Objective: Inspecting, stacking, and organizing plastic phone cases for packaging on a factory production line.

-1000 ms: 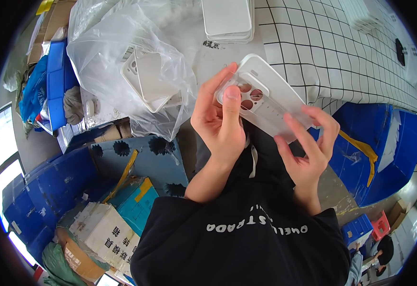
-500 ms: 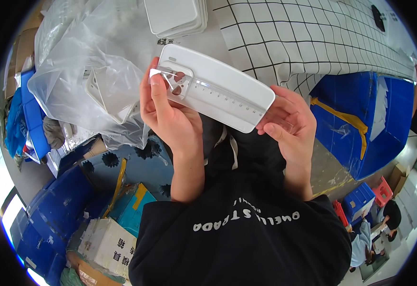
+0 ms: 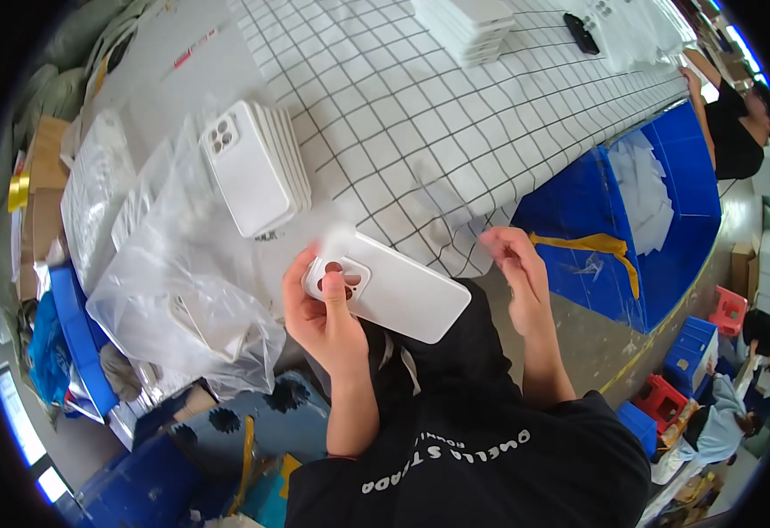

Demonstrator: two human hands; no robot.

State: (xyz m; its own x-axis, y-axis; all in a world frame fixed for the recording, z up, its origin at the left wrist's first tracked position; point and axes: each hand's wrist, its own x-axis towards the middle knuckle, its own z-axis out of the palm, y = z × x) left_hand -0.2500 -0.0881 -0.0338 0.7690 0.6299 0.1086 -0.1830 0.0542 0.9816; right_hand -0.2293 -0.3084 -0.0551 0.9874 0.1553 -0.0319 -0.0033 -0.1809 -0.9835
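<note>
1. The left hand [image 3: 321, 319] is closed around the camera end of a white phone case [image 3: 389, 289], thumb on its cut-out, holding it above the person's lap at the worktop [image 3: 420, 132] edge.
2. The right hand [image 3: 519, 280] is loosely open and blurred, just beside the case's far end; I cannot tell whether it pinches anything.
3. A stack of white cases [image 3: 257, 165] lies on the worktop, beside a clear plastic bag [image 3: 173, 299].
4. A blue bin [image 3: 640, 211] stands to the right.
</note>
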